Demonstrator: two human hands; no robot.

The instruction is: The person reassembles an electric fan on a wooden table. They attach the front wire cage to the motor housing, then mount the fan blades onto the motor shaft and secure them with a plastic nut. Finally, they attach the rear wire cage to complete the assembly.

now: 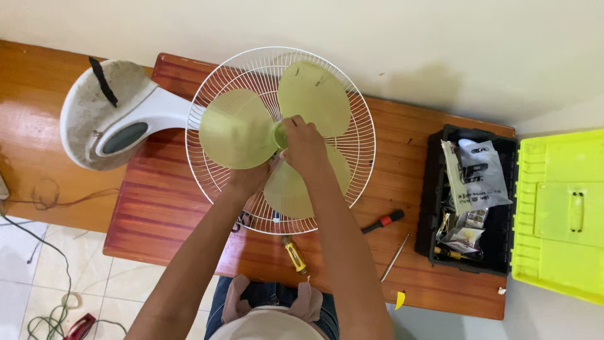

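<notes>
Head view: your right hand (304,146) grips the hub of the pale green plastic fan blades (277,135), lying in the white wire guard (362,141) on a reddish wooden table (157,208); your left hand (248,179) clasps a blade underneath. Beyond, a white wall (409,44), tiled floor (25,264).
</notes>
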